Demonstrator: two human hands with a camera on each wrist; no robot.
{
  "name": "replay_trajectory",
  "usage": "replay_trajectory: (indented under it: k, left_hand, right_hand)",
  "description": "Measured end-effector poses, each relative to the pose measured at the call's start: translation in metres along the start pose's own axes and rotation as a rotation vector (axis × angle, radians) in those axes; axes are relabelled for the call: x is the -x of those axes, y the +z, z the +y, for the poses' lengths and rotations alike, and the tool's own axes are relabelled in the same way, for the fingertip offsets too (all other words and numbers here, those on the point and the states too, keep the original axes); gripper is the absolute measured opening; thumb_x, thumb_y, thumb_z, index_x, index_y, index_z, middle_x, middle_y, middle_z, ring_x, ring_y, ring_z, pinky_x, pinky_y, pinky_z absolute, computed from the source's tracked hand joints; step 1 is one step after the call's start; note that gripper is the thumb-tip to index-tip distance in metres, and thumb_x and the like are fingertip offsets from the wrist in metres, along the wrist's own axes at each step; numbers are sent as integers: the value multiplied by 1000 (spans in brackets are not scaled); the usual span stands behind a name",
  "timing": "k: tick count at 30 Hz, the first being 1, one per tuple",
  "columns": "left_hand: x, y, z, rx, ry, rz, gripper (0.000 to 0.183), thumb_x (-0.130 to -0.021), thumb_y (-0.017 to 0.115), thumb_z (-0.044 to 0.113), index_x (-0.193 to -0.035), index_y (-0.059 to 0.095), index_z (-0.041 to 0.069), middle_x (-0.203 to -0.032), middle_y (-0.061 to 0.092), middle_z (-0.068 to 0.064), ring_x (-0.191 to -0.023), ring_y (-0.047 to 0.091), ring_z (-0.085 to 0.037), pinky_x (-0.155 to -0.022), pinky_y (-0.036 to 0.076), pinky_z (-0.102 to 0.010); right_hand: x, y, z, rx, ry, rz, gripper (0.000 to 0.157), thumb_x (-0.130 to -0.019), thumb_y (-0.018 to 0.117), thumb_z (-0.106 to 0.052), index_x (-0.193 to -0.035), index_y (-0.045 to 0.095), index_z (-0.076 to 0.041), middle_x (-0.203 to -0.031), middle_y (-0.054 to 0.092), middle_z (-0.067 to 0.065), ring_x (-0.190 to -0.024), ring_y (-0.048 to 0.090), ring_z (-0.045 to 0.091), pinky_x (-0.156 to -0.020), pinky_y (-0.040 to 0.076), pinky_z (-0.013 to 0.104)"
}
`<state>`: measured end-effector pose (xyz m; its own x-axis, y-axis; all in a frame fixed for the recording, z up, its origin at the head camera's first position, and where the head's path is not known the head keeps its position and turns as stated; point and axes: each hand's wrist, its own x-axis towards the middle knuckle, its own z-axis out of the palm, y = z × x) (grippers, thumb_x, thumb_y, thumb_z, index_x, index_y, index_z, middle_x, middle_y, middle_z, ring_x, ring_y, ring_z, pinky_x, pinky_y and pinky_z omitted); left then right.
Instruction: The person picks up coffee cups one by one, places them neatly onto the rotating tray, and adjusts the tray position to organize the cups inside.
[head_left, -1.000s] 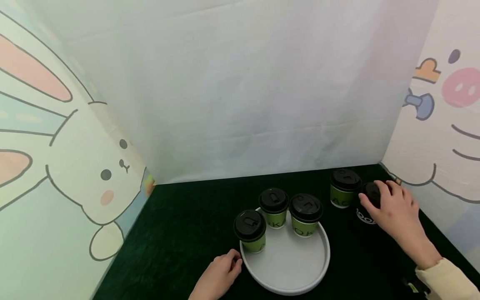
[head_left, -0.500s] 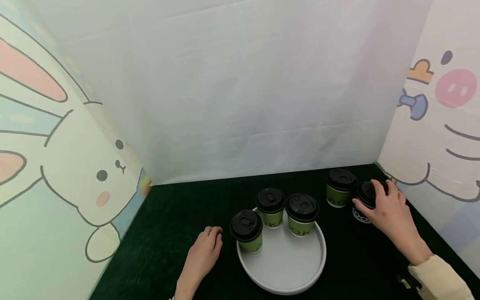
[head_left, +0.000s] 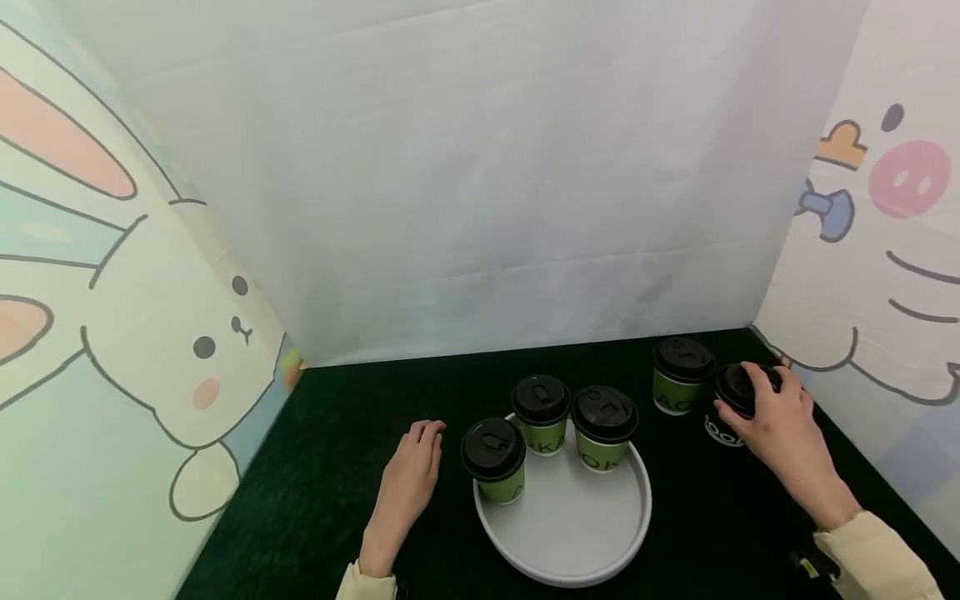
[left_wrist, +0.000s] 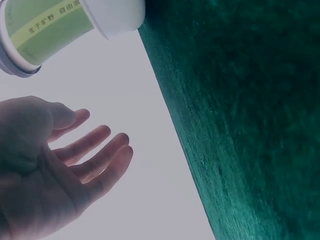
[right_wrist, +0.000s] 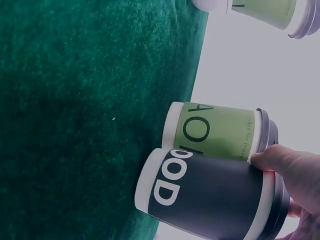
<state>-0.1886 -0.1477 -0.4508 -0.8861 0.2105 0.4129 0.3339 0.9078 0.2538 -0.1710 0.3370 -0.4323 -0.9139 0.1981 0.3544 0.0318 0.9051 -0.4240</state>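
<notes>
On the right, my right hand grips a black paper coffee cup by its lidded top, thumb on the near side in the right wrist view. Directly beside it stands a green-sleeved coffee cup with a black lid. Left of the round tray, my left hand hovers over the cloth, fingers loosely extended and holding nothing. Three more green cups stand upright at the tray's back and left: a left one, a back one and a right one.
The round grey tray has a low raised rim. Dark green cloth covers the table. A pale curtain hangs behind, with a rabbit-printed panel on the left and a pig-printed panel on the right.
My left hand has left the tray's left rim and moved left and away from me over the cloth. My right hand stays at the black cup, its fingers closing in on the lid.
</notes>
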Motion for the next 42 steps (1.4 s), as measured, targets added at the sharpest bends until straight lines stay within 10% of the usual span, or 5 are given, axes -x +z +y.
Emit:
replay_trajectory:
  k: [18,28,42]
  left_hand:
    - [-10,10,-4,145,-5,-59,21,-97,50,19,-115,61,15,-107,61,0,-91,59,-13,-72,50,-33]
    - [-37,24,-10,526,-27,-314,26,-99,46,21,-117,62,9,-105,65,-5,-76,62,-9,-59,52,-24]
    - [-46,40,-9,680,36,-474,17,-97,51,22,-103,67,20,-89,63,4,-71,54,-11,-63,45,-27]
  right_hand:
    - [23,-34,-42,21,-123,231,73,-73,79,-23,-134,42,-6,-134,29,37,-107,34,62,-55,35,67]
    - [32,-36,-54,10,-117,192,74,-73,79,-26,-134,42,-5,-132,30,37,-108,33,60,-63,34,67]
    - [41,-37,-61,-9,-136,187,74,-72,79,-25,-134,43,-6,-131,33,37,-102,36,60,-64,34,67]
